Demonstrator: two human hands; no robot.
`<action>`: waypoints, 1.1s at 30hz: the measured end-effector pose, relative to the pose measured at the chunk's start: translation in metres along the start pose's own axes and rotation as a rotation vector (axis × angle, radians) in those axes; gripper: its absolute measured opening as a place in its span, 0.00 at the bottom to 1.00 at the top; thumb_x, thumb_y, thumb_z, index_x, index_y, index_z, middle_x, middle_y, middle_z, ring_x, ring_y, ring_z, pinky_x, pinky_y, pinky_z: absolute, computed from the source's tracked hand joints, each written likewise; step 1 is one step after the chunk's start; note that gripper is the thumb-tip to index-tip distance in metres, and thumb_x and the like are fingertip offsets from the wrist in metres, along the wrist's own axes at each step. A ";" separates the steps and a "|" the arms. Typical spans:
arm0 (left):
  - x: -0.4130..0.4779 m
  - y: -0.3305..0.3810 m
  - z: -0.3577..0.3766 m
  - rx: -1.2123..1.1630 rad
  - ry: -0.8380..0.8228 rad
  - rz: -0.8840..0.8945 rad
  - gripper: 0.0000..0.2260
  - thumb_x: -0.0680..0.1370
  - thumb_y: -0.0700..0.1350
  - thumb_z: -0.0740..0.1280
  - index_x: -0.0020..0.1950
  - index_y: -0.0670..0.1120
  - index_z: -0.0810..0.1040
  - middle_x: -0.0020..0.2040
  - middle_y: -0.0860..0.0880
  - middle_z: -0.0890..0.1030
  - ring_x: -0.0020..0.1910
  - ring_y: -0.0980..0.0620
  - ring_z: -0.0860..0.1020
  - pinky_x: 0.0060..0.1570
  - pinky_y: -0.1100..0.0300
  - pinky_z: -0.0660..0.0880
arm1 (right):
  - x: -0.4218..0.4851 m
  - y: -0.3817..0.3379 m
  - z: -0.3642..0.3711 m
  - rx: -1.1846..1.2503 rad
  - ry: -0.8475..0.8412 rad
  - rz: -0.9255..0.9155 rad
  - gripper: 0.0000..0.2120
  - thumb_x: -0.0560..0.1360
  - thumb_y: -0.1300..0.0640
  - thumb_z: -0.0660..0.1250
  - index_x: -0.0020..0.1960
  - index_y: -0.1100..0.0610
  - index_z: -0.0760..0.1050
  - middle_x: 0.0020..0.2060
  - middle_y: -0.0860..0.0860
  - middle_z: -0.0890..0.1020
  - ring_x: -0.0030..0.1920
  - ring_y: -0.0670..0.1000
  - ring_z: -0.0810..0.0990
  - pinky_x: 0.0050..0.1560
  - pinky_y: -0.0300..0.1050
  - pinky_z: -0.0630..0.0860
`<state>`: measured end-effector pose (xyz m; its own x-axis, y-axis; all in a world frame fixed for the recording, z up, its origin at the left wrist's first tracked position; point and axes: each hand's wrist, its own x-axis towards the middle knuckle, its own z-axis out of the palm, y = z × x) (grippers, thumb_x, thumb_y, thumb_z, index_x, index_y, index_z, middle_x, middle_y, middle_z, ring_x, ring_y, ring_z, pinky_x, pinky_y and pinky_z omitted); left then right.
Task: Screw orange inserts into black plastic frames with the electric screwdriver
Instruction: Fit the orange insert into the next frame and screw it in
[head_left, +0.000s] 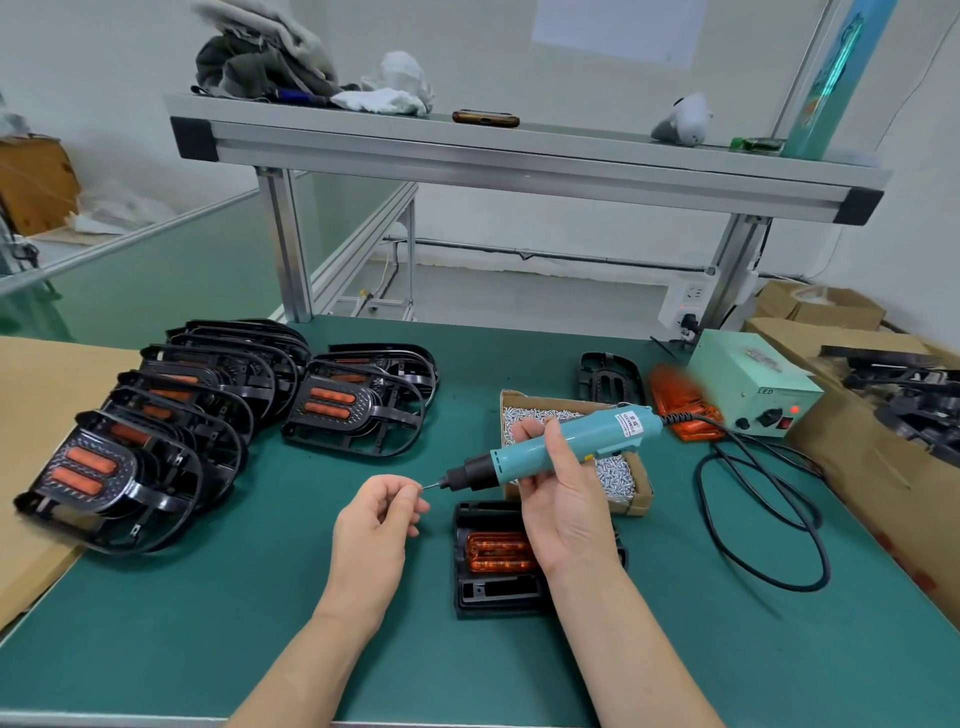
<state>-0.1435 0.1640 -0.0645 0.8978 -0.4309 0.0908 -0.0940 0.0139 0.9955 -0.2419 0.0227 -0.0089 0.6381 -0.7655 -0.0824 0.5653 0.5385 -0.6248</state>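
My right hand (563, 501) grips the teal electric screwdriver (571, 439) above the black plastic frame (480, 595), glossy orange insert (496, 553) half behind my wrist. Left hand (382, 517) pinches a tiny thing (422, 489) at the bit, too small to tell what.

A green-matted workbench (208, 597) stands before white walls (519, 62), with an aluminium-framed shelf (519, 161) raised on 2 posts above its far edge. A second green-topped bench (156, 270) runs off beyond the far left corner. Pale floor (519, 296) shows behind, and a bright rectangle of light (613, 26) falls on the back wall.
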 end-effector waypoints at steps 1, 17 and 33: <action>0.000 0.000 0.000 0.002 -0.003 0.001 0.08 0.81 0.40 0.65 0.44 0.48 0.80 0.39 0.51 0.84 0.34 0.59 0.76 0.44 0.59 0.74 | 0.000 0.001 0.000 0.001 0.004 -0.001 0.13 0.72 0.56 0.72 0.55 0.55 0.76 0.48 0.54 0.84 0.53 0.51 0.86 0.59 0.48 0.78; 0.003 -0.003 -0.001 -0.038 -0.018 -0.032 0.08 0.80 0.36 0.65 0.46 0.47 0.80 0.39 0.51 0.85 0.35 0.58 0.77 0.40 0.65 0.75 | -0.002 0.013 0.000 -0.027 0.098 -0.010 0.15 0.76 0.56 0.70 0.61 0.56 0.72 0.46 0.53 0.85 0.50 0.50 0.86 0.52 0.44 0.78; -0.005 0.004 -0.001 0.024 -0.157 0.038 0.13 0.79 0.34 0.67 0.47 0.52 0.83 0.45 0.50 0.85 0.46 0.51 0.83 0.49 0.58 0.78 | -0.004 0.000 0.001 -0.164 0.128 -0.115 0.03 0.79 0.57 0.70 0.49 0.52 0.75 0.44 0.52 0.84 0.50 0.50 0.84 0.42 0.40 0.81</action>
<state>-0.1485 0.1668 -0.0611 0.8155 -0.5660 0.1207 -0.1383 0.0120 0.9903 -0.2440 0.0255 -0.0076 0.4972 -0.8624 -0.0946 0.5314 0.3889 -0.7526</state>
